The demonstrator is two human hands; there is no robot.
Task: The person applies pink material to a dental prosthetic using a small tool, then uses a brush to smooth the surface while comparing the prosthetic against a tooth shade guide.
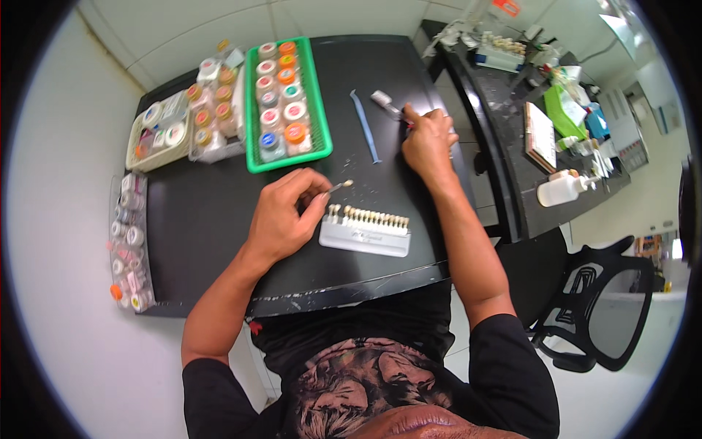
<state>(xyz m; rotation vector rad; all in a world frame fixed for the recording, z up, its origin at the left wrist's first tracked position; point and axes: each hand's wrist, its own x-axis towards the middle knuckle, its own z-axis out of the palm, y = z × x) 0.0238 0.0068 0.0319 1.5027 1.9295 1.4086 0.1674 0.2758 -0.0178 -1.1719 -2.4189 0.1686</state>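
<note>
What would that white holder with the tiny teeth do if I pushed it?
The holder would probably slide, not roll, since its sides look flat. It may be light, as it looks like plastic. The tiny teeth might wobble, because they stick out along one edge.

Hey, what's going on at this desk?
A person is sitting at a black table. Their left hand pinches a small tooth-shaped tab on a thin stem, above a pale holder with a row of similar tabs. The right hand is beside a small pale item; its grip is unclear. A blue tool lies between the hands.
</note>
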